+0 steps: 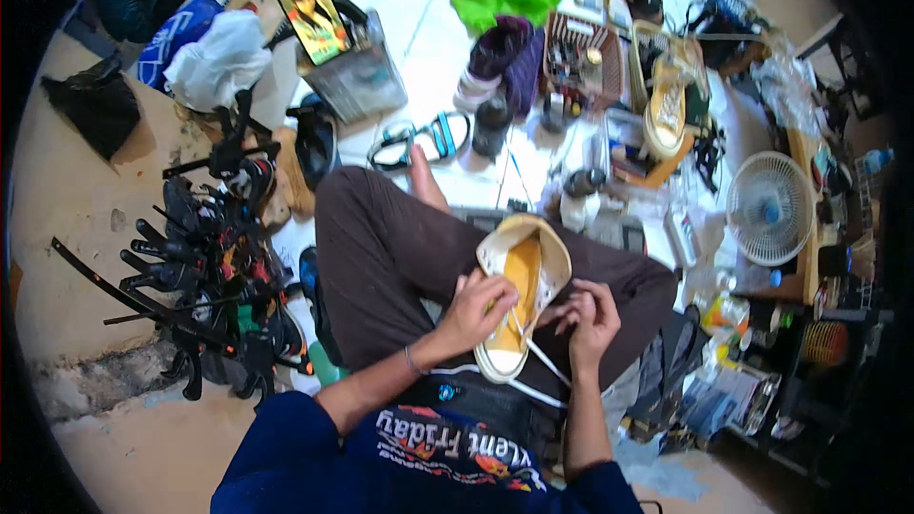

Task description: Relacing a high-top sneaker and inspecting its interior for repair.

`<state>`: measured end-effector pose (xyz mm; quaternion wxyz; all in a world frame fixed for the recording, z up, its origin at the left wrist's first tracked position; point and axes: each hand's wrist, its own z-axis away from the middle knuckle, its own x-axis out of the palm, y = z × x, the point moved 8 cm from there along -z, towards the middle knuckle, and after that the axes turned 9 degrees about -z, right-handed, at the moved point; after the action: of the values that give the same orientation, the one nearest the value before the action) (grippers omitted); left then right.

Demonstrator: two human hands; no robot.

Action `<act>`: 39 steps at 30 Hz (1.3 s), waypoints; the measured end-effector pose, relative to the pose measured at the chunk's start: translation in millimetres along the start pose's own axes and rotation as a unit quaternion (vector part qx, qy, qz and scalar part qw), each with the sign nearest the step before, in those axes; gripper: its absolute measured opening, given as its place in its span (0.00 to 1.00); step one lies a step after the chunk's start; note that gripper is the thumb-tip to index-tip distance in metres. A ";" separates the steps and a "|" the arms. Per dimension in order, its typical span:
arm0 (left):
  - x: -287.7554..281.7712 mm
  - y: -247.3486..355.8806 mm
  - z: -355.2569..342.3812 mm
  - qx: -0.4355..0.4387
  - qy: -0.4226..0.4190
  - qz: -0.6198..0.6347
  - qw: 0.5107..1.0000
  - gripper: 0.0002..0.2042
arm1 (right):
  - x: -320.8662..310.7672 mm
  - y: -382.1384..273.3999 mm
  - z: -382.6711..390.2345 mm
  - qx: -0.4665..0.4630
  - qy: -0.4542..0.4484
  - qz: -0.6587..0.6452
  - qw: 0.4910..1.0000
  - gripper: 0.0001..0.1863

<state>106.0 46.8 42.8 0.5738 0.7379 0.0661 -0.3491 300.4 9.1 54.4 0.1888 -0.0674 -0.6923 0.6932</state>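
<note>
A cream canvas sneaker with a yellow-tan insole rests on my lap, its toe toward me and its sides spread apart. White shoelace crosses the front of the shoe and trails off near its toe. My left hand lies over the shoe's left side, fingertips pinched by the lace at the opening. Beside the right flap, my right hand has its fingers curled together; whatever is between them is too small to make out. A matching yellow-cream sneaker stands on the floor at the far right.
Umbrellas and dark handles are heaped at left. Ahead are a phone propped on a clear box, blue-strapped sandals, a dark bottle and a pink basket. A white fan stands at right.
</note>
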 end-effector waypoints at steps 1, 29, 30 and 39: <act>-2.6 3.1 0.2 0.007 0.010 -0.005 1.000 0.07 | -15.6 20.5 5.5 0.122 0.097 -0.025 0.987 0.12; -163.8 156.7 -23.0 0.382 0.211 0.133 0.890 0.01 | 98.3 -27.5 -31.5 0.091 -0.352 -0.502 0.784 0.40; -165.7 165.2 -24.7 0.392 0.212 0.124 0.887 0.02 | 91.3 -29.9 -38.0 0.118 -0.350 -0.446 0.815 0.43; -165.5 176.9 -25.9 0.439 0.191 0.235 0.846 0.05 | 72.7 -198.8 -96.4 -0.083 -0.322 -0.069 0.940 0.61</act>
<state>81.8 61.2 284.9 0.2306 0.9583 -0.1614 -0.0482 301.2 119.0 259.3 -0.0033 0.1922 -0.7744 0.6028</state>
